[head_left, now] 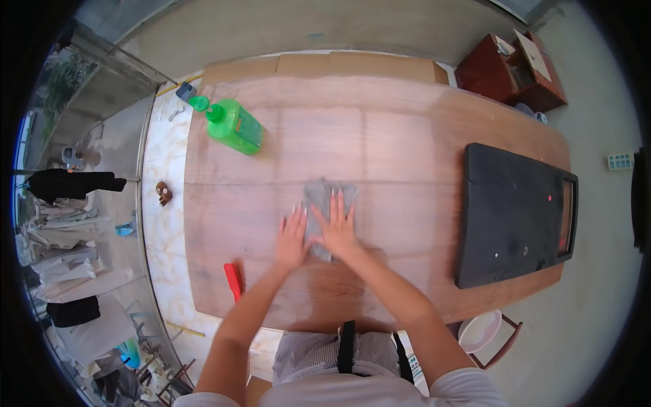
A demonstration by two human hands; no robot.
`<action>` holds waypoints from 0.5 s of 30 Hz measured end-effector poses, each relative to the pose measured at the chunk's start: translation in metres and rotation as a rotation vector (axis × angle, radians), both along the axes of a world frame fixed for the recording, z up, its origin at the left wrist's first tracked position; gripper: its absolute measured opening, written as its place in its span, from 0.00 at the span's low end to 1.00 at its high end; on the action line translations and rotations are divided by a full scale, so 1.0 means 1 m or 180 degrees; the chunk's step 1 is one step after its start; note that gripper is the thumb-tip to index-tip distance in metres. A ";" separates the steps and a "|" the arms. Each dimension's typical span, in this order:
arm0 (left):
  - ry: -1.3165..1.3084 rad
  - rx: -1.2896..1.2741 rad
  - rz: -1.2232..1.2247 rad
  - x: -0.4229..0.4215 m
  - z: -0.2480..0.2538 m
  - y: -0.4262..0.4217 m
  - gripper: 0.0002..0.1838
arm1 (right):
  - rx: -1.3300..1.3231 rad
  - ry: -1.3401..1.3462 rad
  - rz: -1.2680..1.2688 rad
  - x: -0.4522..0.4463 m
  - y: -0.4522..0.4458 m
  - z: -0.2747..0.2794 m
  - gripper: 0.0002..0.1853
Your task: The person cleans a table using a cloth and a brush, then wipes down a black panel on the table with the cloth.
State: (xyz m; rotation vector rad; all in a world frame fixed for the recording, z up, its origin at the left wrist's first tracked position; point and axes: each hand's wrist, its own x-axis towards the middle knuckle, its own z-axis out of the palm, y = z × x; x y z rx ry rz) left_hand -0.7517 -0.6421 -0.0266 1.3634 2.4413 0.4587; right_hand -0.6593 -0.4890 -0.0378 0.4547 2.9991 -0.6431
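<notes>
Cloth (321, 190) under the right hand (337, 234) — fingers splayed, not clutching. Left hand (293, 239) lies flat alongside, holding nothing — even palm pressure suits this.

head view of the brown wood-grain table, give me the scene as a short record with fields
surface: large brown wood-grain table
right hand: fingers spread, lying on a thin grey cloth
left hand: flat, close to the cloth's left edge; contact with the cloth unclear
far left of table: green plastic pump bottle, apparently upright
near left of table: slim red object, beside the left forearm
right of table: flat black rectangular panel with an opening at its right end
</notes>
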 end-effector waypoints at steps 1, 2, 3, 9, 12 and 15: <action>0.0063 0.0010 -0.0058 -0.035 -0.002 0.021 0.43 | -0.0052 0.0133 -0.0112 -0.031 0.019 -0.002 0.52; 0.0126 -0.0009 -0.0079 -0.069 -0.004 0.044 0.43 | 0.0013 0.0129 -0.0240 -0.064 0.038 -0.006 0.52; 0.0184 -0.0027 -0.0108 -0.102 -0.007 0.066 0.43 | 0.0080 0.0119 -0.0376 -0.096 0.057 -0.010 0.52; 0.0245 -0.0297 -0.0057 -0.208 -0.008 0.156 0.45 | 0.0158 -0.0237 -0.0758 -0.203 0.128 -0.005 0.49; 0.0176 -0.0140 0.0095 -0.187 -0.017 0.144 0.46 | 0.0275 -0.0126 -0.0707 -0.196 0.126 0.002 0.49; 0.0064 0.0135 0.0168 -0.147 -0.012 0.111 0.42 | 0.0266 -0.0323 -0.0321 -0.156 0.101 0.008 0.48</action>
